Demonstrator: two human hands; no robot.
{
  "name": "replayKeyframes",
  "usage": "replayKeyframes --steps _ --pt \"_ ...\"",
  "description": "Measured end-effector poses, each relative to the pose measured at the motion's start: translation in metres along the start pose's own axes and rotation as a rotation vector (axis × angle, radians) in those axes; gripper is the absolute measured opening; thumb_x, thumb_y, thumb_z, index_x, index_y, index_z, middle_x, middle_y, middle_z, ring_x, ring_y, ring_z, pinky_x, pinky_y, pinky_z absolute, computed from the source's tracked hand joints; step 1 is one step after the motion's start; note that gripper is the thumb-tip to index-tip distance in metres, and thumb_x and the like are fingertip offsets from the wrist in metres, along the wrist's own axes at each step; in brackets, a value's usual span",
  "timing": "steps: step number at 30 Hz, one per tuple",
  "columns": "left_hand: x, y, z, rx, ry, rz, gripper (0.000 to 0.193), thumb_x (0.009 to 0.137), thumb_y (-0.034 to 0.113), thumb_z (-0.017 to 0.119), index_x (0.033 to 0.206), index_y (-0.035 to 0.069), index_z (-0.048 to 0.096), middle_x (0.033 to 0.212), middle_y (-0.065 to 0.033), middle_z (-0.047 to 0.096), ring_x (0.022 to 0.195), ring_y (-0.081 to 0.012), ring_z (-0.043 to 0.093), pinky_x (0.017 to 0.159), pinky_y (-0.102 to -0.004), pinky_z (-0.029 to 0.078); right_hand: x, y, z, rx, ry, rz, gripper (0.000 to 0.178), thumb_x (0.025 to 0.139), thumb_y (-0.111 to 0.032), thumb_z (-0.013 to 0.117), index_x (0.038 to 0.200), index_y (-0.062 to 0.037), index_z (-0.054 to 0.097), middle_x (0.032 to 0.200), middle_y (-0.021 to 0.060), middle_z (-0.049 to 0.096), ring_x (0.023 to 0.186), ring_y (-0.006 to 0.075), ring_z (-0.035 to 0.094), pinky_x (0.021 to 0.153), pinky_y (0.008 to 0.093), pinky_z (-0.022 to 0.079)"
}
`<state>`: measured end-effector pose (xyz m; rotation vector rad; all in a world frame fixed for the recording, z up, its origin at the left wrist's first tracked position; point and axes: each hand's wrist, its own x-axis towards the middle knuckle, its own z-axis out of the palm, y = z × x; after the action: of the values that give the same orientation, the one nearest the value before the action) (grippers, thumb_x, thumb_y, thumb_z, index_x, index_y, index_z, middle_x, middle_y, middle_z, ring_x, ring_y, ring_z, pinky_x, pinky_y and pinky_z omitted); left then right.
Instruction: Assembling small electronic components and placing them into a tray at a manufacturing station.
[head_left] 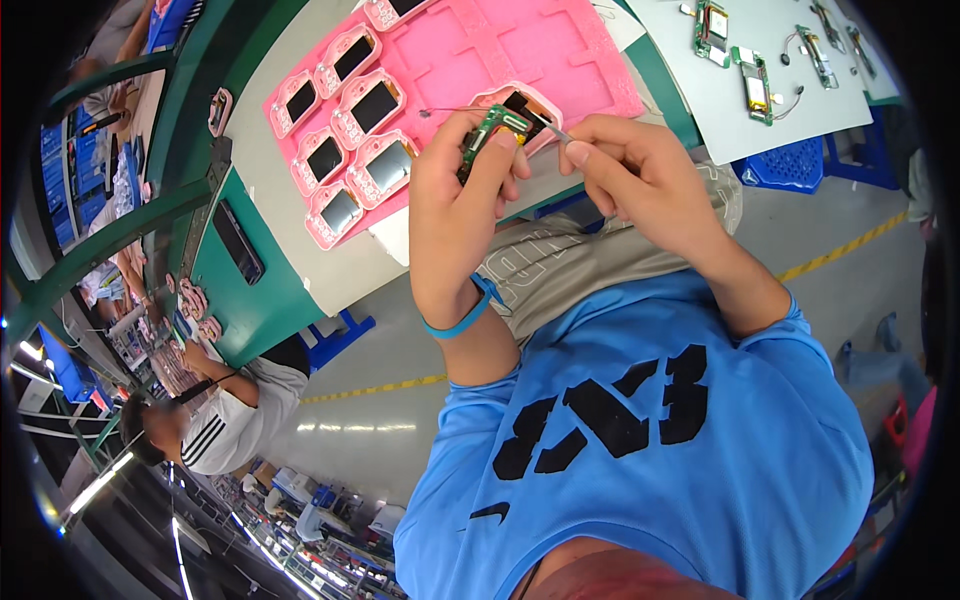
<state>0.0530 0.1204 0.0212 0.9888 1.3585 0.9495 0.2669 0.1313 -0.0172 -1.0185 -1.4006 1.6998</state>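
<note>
My left hand point(462, 190) is closed around a green circuit board point(492, 130), thumb across its front, over the near edge of the pink foam tray point(450, 60). A thin wire runs off to the left of the board. Between the thumb and fingers of my right hand point(640, 180) is a thin grey tool point(556, 131), its tip close to the board; its exact kind is too small to tell. Just behind the board lies an open pink casing point(545, 108), partly covered by my hands.
Several pink casings with dark screens point(367, 106) lie in the tray's left part. On a white tabletop point(800, 130) at the right are several more circuit boards point(754, 86) with wires. A blue stool point(782, 168) stands below it. A dark phone-like slab point(238, 242) lies left; another person point(240, 420) sits beyond.
</note>
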Motion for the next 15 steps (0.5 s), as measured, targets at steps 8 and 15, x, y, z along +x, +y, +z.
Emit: replayKeyframes --steps 8,15 --pt "-0.0015 -0.0062 0.0017 -0.021 0.005 0.004 0.021 0.105 0.012 0.064 0.121 0.0 0.07 0.082 -0.0043 0.072 0.064 -0.0077 0.056 0.052 -0.0191 0.04 -0.0029 -0.0005 0.0056 -0.365 0.146 -0.18 0.014 0.103 -0.006 0.07 0.104 0.0031 0.081 0.062 -0.0013 0.057 0.055 0.0072 0.037 0.05 0.0263 0.027" --pt "-0.0022 -0.0088 0.0018 0.03 0.006 0.01 0.021 0.104 0.012 0.065 0.121 0.001 0.07 0.081 -0.0037 0.072 0.063 -0.0076 0.056 0.05 -0.0196 0.039 -0.0039 0.0004 0.002 -0.435 0.15 -0.248 0.016 0.1 -0.003 0.073 0.11 0.0038 0.083 0.066 0.0004 0.064 0.054 0.0091 0.038 0.049 0.027 0.028"
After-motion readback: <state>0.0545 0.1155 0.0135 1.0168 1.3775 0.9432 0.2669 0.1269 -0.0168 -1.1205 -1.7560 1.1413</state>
